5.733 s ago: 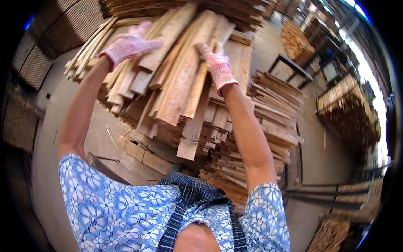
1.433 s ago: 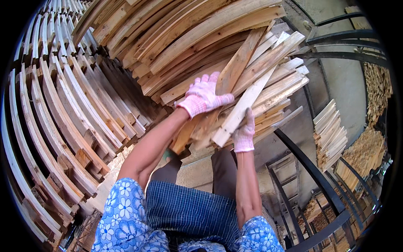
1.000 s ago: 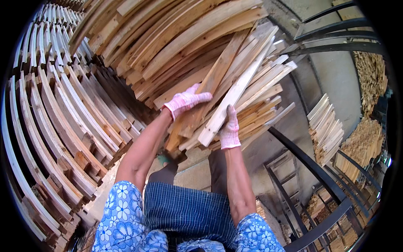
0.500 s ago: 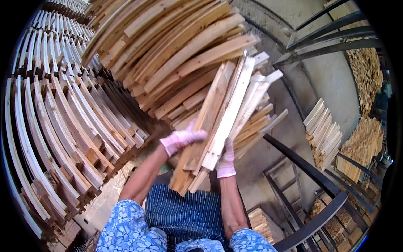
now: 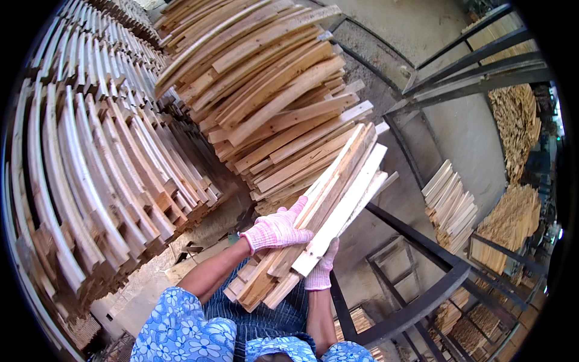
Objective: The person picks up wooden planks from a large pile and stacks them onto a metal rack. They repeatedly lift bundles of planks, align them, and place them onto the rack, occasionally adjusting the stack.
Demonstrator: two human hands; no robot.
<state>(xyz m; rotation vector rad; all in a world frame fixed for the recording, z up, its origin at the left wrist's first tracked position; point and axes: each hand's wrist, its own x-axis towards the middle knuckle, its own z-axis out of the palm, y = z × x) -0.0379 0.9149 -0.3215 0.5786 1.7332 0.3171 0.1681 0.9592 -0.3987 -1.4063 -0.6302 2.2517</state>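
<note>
A loose bundle of sawn wooden slats point(image 5: 347, 192) lies slanted in front of my body, its far end pointing up and to the right. My left hand point(image 5: 278, 229), in a pink-and-white knit glove, is wrapped over the bundle's left side near its close end. From the right, my right hand point(image 5: 323, 266) in a matching glove grips the slats, its fingers partly hidden beneath them. The slats' near ends are uneven, close to my dark striped apron point(image 5: 253, 320). Just beyond the bundle rises a big heap of wooden slats point(image 5: 283, 90).
Tall rows of stacked curved wooden strips point(image 5: 90, 175) fill the left side. A black metal frame point(image 5: 416, 241) stands close on my right, with another dark rack point(image 5: 482, 60) at the far right. Smaller slat piles point(image 5: 449, 205) sit on the concrete floor point(image 5: 464, 133).
The bundle has come down closer to my body, with both hands on it. My left hand now reaches further across its top. The view has shifted, showing more of the heap.
</note>
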